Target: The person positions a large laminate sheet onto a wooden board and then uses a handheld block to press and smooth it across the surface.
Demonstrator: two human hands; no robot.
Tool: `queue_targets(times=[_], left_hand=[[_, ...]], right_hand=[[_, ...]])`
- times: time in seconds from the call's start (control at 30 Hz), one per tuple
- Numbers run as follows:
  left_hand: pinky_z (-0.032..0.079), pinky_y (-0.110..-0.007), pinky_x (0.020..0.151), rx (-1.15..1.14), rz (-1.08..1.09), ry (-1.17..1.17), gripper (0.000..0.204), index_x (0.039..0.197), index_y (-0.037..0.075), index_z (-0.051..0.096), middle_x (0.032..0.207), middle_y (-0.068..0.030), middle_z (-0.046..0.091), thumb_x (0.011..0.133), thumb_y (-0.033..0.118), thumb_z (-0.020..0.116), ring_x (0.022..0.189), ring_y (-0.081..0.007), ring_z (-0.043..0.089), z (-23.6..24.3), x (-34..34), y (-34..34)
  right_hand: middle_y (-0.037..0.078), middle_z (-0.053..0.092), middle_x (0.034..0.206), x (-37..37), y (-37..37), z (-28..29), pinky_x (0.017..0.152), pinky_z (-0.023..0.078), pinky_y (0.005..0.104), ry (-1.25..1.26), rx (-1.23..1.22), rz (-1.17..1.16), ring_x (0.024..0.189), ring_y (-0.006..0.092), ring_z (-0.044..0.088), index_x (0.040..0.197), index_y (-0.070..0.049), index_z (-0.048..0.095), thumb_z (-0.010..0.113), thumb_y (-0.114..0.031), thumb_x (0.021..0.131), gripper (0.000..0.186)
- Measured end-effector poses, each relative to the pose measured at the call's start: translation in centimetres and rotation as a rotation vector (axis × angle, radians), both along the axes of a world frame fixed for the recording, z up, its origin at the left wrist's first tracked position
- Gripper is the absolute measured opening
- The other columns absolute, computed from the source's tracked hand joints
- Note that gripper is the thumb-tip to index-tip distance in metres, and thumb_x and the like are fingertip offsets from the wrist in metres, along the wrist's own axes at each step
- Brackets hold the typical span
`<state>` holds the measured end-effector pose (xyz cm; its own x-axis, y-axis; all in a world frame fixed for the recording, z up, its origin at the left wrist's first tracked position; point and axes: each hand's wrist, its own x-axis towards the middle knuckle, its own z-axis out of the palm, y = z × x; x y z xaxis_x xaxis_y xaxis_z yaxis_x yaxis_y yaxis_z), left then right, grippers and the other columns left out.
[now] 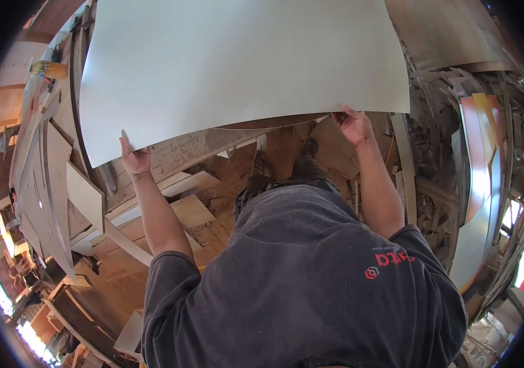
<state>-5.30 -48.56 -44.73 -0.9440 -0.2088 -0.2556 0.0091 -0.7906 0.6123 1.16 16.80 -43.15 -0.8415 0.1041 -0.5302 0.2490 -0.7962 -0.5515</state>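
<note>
A large, thin, pale white sheet [243,61] spreads out in front of me and runs past the top of the view. Its near edge bows slightly upward toward the right. At the near left corner, my left hand [135,159] pinches the edge, thumb on top and fingers mostly hidden underneath. Further right along the same edge, my right hand [355,127] grips it the same way, short of the right corner. Below the edge, between the hands, shows a thin curved brown strip [262,123]; whether it belongs to the same sheet I cannot tell.
Offcut boards [191,211] lie on the littered wooden floor [118,291] at left. Long panels [87,193] lean beside a bench. Scrap wood [440,147] piles up at right, near upright glossy panels [480,159]. A yellowish bottle [49,69] lies far left.
</note>
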Motion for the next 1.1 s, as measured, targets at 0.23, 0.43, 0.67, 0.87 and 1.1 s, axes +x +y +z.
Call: queue_targets(times=[0.23, 0.43, 0.67, 0.87, 1.1], left_hand=[[0.061, -0.038, 0.093, 0.0, -0.036, -0.012, 0.036, 0.134, 0.006, 0.063, 0.127, -0.006, 0.07, 0.105, 0.028, 0.06, 0.112, -0.0214, 0.068, -0.9, -0.3, -0.8], [0.058, -0.042, 0.099, -0.046, 0.019, -0.083, 0.035, 0.134, 0.007, 0.063, 0.133, -0.0072, 0.067, 0.106, 0.027, 0.059, 0.12, -0.0229, 0.065, -1.1, 0.5, -1.8], [0.058, -0.041, 0.1, -0.09, -0.001, -0.19, 0.034, 0.134, 0.004, 0.063, 0.13, -0.0078, 0.069, 0.105, 0.023, 0.06, 0.117, -0.022, 0.067, -3.4, 0.9, -3.4], [0.058, -0.04, 0.097, -0.072, -0.013, -0.215, 0.034, 0.131, 0.003, 0.065, 0.127, -0.0073, 0.07, 0.102, 0.019, 0.066, 0.113, -0.0218, 0.068, -4.9, 1.4, -4.3], [0.059, -0.04, 0.095, -0.059, -0.032, -0.236, 0.031, 0.128, 0.003, 0.066, 0.124, -0.007, 0.07, 0.102, 0.02, 0.066, 0.111, -0.0226, 0.068, -5.2, 0.9, -3.2]], right_hand=[[0.008, 0.064, 0.123, 0.3, -0.3, -1.2, 0.102, 0.055, 0.0445, -0.097, 0.132, 0.024, 0.113, 0.0246, 0.065, 0.129, -0.008, 0.053, 0.069, 0.001, 0.094, 0.04], [0.006, 0.066, 0.118, 1.4, -1.2, -2.0, 0.101, 0.055, 0.0429, -0.089, 0.093, 0.051, 0.111, 0.0223, 0.065, 0.126, -0.01, 0.057, 0.073, -0.003, 0.093, 0.037], [0.003, 0.069, 0.109, 1.9, -2.0, -3.3, 0.094, 0.057, 0.0411, -0.147, 0.205, 0.089, 0.1, 0.0194, 0.066, 0.12, -0.011, 0.062, 0.075, -0.008, 0.093, 0.029], [0.003, 0.068, 0.111, 2.2, -2.0, -5.1, 0.094, 0.057, 0.0422, -0.184, 0.195, 0.08, 0.102, 0.0197, 0.066, 0.118, -0.01, 0.063, 0.074, -0.008, 0.093, 0.027], [0.007, 0.068, 0.113, 1.9, -2.0, -5.5, 0.1, 0.055, 0.0433, -0.146, 0.206, 0.046, 0.106, 0.0234, 0.066, 0.12, -0.006, 0.06, 0.072, -0.004, 0.094, 0.029]])
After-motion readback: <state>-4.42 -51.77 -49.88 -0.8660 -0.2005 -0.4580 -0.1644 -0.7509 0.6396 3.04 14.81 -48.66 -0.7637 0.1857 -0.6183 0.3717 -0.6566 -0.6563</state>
